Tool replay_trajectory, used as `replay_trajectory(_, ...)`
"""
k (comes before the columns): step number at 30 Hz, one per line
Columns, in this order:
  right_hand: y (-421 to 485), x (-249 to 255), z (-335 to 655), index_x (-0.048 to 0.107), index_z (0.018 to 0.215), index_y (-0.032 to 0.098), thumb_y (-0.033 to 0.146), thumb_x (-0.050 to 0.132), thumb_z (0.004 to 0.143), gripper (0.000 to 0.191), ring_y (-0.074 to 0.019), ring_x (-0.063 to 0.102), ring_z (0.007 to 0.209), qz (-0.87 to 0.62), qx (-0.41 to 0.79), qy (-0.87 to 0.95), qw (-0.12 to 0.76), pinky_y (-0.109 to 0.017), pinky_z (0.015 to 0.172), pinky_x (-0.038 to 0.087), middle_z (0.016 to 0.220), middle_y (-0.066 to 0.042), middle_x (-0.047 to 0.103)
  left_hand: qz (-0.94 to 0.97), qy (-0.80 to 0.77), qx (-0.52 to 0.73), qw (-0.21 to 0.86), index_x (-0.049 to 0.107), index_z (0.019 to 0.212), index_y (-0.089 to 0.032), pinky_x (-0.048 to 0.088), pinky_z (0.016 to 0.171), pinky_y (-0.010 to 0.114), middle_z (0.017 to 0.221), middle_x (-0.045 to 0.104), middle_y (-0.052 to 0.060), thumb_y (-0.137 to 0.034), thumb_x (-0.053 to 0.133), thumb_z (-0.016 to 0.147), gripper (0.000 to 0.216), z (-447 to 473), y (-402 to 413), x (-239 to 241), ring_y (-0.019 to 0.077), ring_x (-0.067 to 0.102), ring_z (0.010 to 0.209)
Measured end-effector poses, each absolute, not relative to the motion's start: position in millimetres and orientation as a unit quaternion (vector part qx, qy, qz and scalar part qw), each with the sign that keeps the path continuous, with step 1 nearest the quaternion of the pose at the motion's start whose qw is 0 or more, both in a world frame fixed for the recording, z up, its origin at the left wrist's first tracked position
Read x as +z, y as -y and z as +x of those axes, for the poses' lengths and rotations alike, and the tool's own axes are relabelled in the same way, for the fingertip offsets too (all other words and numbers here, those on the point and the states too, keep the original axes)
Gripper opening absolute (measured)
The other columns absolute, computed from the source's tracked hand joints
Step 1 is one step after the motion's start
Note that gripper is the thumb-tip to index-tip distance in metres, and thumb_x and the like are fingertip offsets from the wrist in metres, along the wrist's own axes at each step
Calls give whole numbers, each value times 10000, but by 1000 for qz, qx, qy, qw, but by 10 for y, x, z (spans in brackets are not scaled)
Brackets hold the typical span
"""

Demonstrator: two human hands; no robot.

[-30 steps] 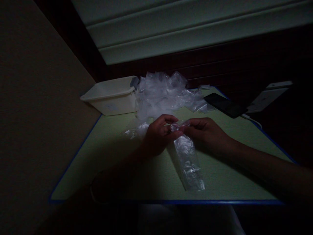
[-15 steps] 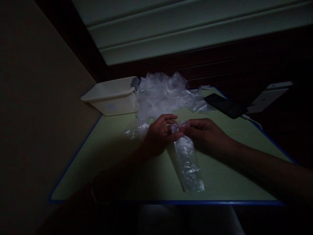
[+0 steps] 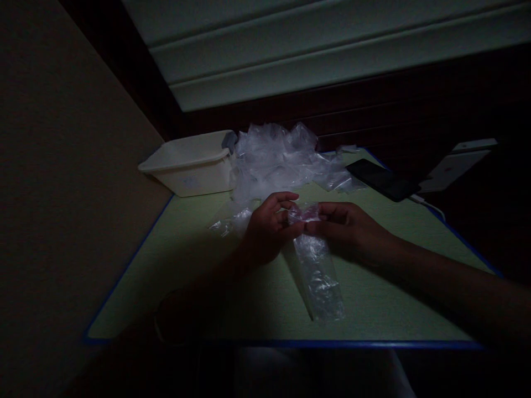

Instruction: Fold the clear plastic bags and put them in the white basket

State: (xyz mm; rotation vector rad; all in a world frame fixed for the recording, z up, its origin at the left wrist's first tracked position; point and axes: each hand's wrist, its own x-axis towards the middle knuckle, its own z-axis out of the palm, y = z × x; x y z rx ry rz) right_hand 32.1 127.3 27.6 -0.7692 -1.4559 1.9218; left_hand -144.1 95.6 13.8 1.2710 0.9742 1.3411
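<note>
A clear plastic bag [image 3: 319,276], long and narrow, hangs down toward me over the table. My left hand [image 3: 271,228] pinches its upper end between thumb and fingers on the left side. From the right, my right hand [image 3: 348,226] grips the same end, its thumb close to the left thumb. The bag's top edge lies between the two sets of fingertips, and its lower end points at the table's front edge. Just beyond the hands rests a heap of crumpled clear plastic bags [image 3: 274,160]. Dim light hides fine detail.
A pale plastic bin [image 3: 203,174] stands at the back left, beside the heap. To the right lie a black phone [image 3: 384,179] with a white cable [image 3: 431,205] and a white device [image 3: 454,170]. Blue edging [image 3: 332,344] borders the light green table [image 3: 207,298].
My fingers have shifted slightly along the bag's top, which looks spread a little wider between them. The bag's lower end has moved up slightly.
</note>
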Motion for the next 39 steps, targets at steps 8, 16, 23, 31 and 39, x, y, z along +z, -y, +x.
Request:
replay_trajectory(8, -1274, 313, 338, 697, 871, 176, 237, 817, 657, 253, -116, 583, 646, -277, 718, 572, 283, -259, 620, 440, 765, -1, 683, 513, -398, 569, 505, 513, 1084, -167, 528, 642, 214, 916, 573, 14, -199, 832, 603, 577, -1450, -965, 162, 115, 631, 742)
replay_trajectory(16, -1321, 294, 361, 678, 936, 171, 181, 806, 658, 307, -104, 596, 664, -261, 734, 561, 282, -229, 615, 447, 782, 2, 683, 625, -349, 509, 478, 567, 1099, -204, 464, 578, 186, 991, 580, 36, -289, 701, 800, 338, -1677, -935, 298, 82, 564, 682)
replay_trajectory(23, -1282, 330, 378, 638, 863, 175, 188, 799, 656, 263, -98, 566, 640, -255, 727, 600, 216, -229, 599, 427, 761, 18, 649, 772, -362, 339, 398, 642, 1024, -167, 484, 734, 248, 876, 640, 56, -289, 595, 880, 195, -1878, -880, 494, 144, 605, 781)
replay_trajectory(31, -1256, 334, 370, 586, 823, 175, 214, 800, 667, 268, -88, 530, 640, -233, 732, 612, 191, -232, 615, 411, 752, 29, 592, 789, -389, 309, 360, 640, 832, -153, 476, 665, 257, 783, 649, 55, -283, 605, 840, 134, -1891, -893, 531, 141, 576, 701)
replay_trajectory(39, -1259, 316, 384, 587, 828, 187, 244, 790, 675, 260, -109, 519, 629, -272, 693, 632, 214, -256, 583, 405, 754, 13, 597, 676, -446, 385, 443, 610, 768, -141, 421, 578, 214, 682, 599, 11, -299, 644, 792, 164, -1852, -918, 571, 97, 528, 609)
